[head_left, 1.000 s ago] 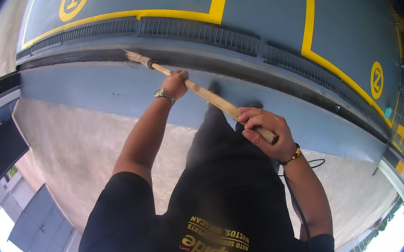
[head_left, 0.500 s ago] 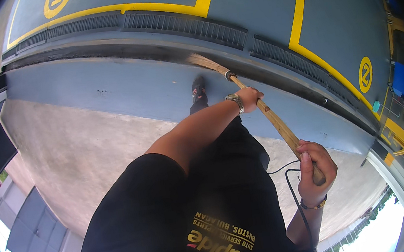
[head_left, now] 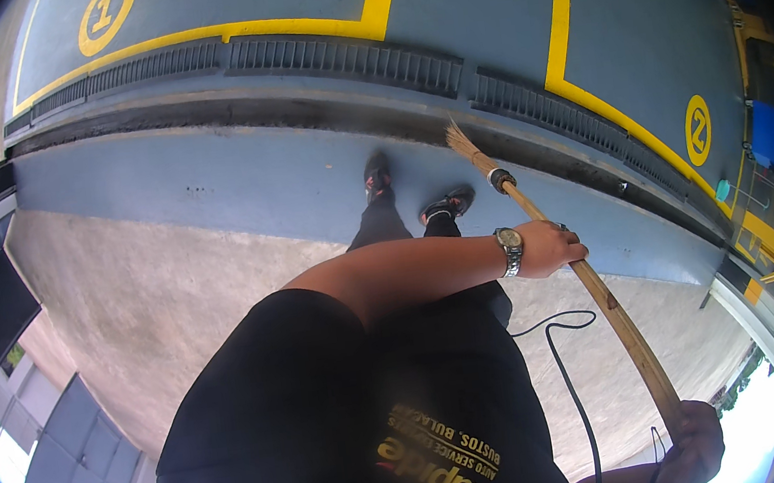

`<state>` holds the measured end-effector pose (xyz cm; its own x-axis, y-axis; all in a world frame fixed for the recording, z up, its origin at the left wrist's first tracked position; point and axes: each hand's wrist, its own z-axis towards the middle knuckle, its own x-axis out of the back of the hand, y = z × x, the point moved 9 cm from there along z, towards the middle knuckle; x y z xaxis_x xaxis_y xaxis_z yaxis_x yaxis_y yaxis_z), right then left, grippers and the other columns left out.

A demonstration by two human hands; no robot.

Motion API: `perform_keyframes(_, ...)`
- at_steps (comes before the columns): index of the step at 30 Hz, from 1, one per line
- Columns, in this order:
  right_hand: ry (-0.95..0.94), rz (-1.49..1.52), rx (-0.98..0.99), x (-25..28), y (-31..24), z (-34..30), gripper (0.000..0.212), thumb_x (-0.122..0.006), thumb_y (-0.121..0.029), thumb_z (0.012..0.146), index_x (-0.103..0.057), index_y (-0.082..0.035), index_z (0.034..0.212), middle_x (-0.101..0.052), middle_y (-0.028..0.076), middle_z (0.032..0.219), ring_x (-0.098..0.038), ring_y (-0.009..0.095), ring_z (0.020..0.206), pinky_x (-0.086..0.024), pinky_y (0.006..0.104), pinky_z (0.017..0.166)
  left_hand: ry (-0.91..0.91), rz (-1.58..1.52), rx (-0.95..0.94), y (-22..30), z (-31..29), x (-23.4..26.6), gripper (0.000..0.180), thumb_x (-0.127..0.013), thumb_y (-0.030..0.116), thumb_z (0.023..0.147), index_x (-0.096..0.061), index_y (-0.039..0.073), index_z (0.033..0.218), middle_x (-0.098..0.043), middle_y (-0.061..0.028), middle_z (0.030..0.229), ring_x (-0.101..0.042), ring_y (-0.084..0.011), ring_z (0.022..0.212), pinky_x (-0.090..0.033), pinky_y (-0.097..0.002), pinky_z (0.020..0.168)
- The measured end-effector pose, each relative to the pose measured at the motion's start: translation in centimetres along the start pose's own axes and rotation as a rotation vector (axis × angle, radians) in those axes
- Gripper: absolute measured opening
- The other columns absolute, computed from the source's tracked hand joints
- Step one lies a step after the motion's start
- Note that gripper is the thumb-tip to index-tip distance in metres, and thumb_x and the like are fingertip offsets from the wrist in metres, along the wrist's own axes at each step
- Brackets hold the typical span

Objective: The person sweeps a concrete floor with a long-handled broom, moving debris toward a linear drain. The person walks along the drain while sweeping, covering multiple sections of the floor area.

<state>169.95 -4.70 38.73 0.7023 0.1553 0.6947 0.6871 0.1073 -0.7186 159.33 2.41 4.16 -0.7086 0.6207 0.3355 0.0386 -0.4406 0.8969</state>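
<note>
Broom handle [head_left: 629, 333]: wood, pale, smooth-looking, faint satin sheen, one darker knot-like mark. Bristles [head_left: 466, 142]: dry plant-like fibre, stiff, rough at the tips. Collar [head_left: 500, 179]: dark band; material cannot be told. Wristwatch [head_left: 510, 251]: metal link bracelet, polished, bright highlights. Shirt [head_left: 272, 407]: black cloth, matt; chest print gold-toned. Cable [head_left: 570, 383]: black, smooth sheath, plastic or rubber in look. Painted floor [head_left: 208, 181]: blue-grey coat, smooth, soft gloss. Yellow lines [head_left: 558, 12]: flat, even paint. Concrete [head_left: 170, 266]: bare, matt, mottled. Drain grates [head_left: 343, 63]: slatted, dark grey, metal in look, dull. Channel [head_left: 248, 114]: dark, stained, rough-looking.
</note>
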Motion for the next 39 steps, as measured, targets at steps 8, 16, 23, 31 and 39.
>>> perform_keyframes(8, 0.053, 0.418, 0.225, -2.1, 1.2, 4.8, 0.022, -0.053, -0.019, 0.096, -0.051, -0.004, 0.08, -0.058, 0.014, 0.081, -0.064, 0.034, 0.085, -0.054, 0.0491, 0.082, 0.047, 0.344, 0.256, 1.3, -8.8, 12.1, 0.031, -0.063, 0.007, 0.086, -0.063, 0.011, 0.117, -0.068, -0.0073, 0.104, -0.069, -0.0277, 0.093, -0.056, -0.0405, 0.084)
perform_keyframes(16, -0.27, 0.677, 0.086, -30.0, 5.2, 15.0, 0.009, -0.071, -0.006, 0.088, -0.069, 0.001, 0.093, -0.072, 0.016, 0.101, -0.069, 0.031, 0.107, -0.053, 0.0381, 0.092, 0.24, 0.636, 0.871, -14.2, -28.6, 23.6, 0.029, -0.06, 0.003, 0.088, -0.066, 0.01, 0.116, -0.067, -0.01, 0.121, -0.067, -0.0342, 0.107, -0.056, -0.0436, 0.089)
perform_keyframes(23, -0.252, 0.355, 0.111, -34.6, 4.5, 16.9, 0.006, -0.07, -0.003, 0.087, -0.07, 0.0, 0.092, -0.074, 0.014, 0.099, -0.072, 0.029, 0.102, -0.055, 0.036, 0.09, 0.006, 0.588, 1.064, -23.4, -27.7, 19.2, 0.033, -0.051, 0.009, 0.093, -0.065, 0.007, 0.123, -0.066, -0.0119, 0.127, -0.067, -0.0349, 0.109, -0.055, -0.0446, 0.092)
perform_keyframes(31, -0.1, -0.015, -0.003, -22.3, 4.3, 12.4, 0.008, -0.065, 0.003, 0.084, -0.069, 0.002, 0.091, -0.073, 0.016, 0.096, -0.073, 0.031, 0.097, -0.057, 0.0374, 0.086, -0.11, 0.364, 0.72, -19.1, -10.8, 6.0, 0.027, -0.055, 0.005, 0.088, -0.065, 0.006, 0.113, -0.068, -0.0123, 0.116, -0.069, -0.0335, 0.102, -0.057, -0.0428, 0.087)
perform_keyframes(39, -0.033, -0.17, -0.173, -11.5, 3.5, 7.7, 0.008, -0.062, -0.003, 0.086, -0.066, 0.003, 0.088, -0.071, 0.018, 0.094, -0.071, 0.035, 0.097, -0.056, 0.0418, 0.087, -0.14, 0.251, 0.359, -10.9, -1.6, -2.0, 0.025, -0.061, 0.006, 0.085, -0.065, 0.007, 0.11, -0.066, -0.012, 0.103, -0.07, -0.0317, 0.092, -0.058, -0.0416, 0.08)
